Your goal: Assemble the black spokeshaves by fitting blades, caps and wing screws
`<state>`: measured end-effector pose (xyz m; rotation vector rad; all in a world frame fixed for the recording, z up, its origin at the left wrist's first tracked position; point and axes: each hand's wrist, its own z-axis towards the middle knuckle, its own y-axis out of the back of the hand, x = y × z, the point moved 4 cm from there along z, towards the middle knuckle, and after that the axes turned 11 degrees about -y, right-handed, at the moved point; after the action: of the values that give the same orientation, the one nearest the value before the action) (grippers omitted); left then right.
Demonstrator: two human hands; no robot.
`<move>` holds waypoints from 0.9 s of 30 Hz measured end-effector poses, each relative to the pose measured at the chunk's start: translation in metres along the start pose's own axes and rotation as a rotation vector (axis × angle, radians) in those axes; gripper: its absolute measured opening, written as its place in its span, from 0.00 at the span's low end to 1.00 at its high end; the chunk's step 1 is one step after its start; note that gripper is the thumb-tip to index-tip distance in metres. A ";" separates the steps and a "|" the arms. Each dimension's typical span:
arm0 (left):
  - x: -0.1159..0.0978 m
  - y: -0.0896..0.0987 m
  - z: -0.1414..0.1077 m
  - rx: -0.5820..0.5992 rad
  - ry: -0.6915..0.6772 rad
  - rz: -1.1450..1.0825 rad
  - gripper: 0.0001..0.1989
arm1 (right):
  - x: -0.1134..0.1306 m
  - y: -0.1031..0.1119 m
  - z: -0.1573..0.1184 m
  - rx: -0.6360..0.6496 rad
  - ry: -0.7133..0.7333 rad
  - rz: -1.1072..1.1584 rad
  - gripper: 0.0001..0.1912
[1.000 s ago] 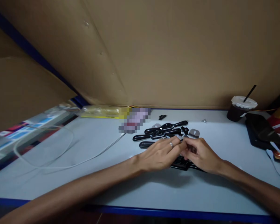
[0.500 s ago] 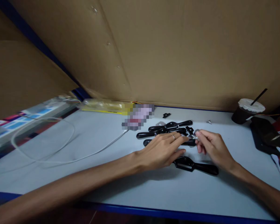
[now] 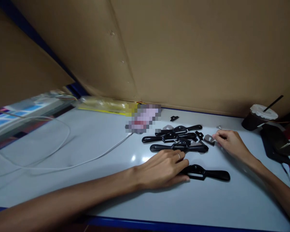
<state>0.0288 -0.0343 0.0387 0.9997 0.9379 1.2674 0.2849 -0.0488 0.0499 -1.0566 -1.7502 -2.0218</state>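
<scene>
Notes, clock centred on the near black tool (image 3: 217,175), 12 pointing away from the wearer. Tool lies flat on the bench (image 3: 135,206), slotted middle and right handle exposed. Left hand (image 3: 163,169) sits palm down at its 9 o'clock end, half closed, thumb to the near side and fingers to the far; whether it grips the hidden handle, cannot tell. Right hand (image 3: 231,146), toward 2 o'clock: thumb and forefinger pinched on a small bright metal part, other fingers curled. Slotted grey blade (image 3: 209,138) at 1 o'clock, just beside those fingertips.

Handling, my judgement: light left-hand pressure should stop the tool rocking; pinch the small part squarely, since a tilted one could slip and roll. Keep skin off the blade's edge, possibly sharp.

Three similar black tools (image 3: 178,148) bunch around 11 o'clock.

Containers: lidded cup (image 3: 252,120), between 1 and 2 o'clock, upright, dark contents, black straw (image 3: 274,103) through the whitish lid. Clear plastic packaging (image 3: 106,104) at 10 o'clock, lying flat with yellow showing; contents, if any, not identifiable. Both well apart from the hands.
</scene>
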 end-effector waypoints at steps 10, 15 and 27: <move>-0.001 0.001 -0.001 0.060 -0.006 -0.071 0.12 | -0.012 0.003 0.002 -0.084 0.013 -0.431 0.10; -0.001 0.004 -0.001 0.046 -0.015 -0.072 0.12 | -0.011 0.006 -0.001 -0.102 0.022 -0.568 0.11; -0.002 0.003 -0.001 0.045 -0.019 -0.073 0.11 | 0.000 0.006 -0.006 -0.214 0.108 -0.603 0.10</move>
<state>0.0271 -0.0358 0.0413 1.0025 0.9837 1.1786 0.2868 -0.0557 0.0545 -0.4777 -1.9948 -2.6043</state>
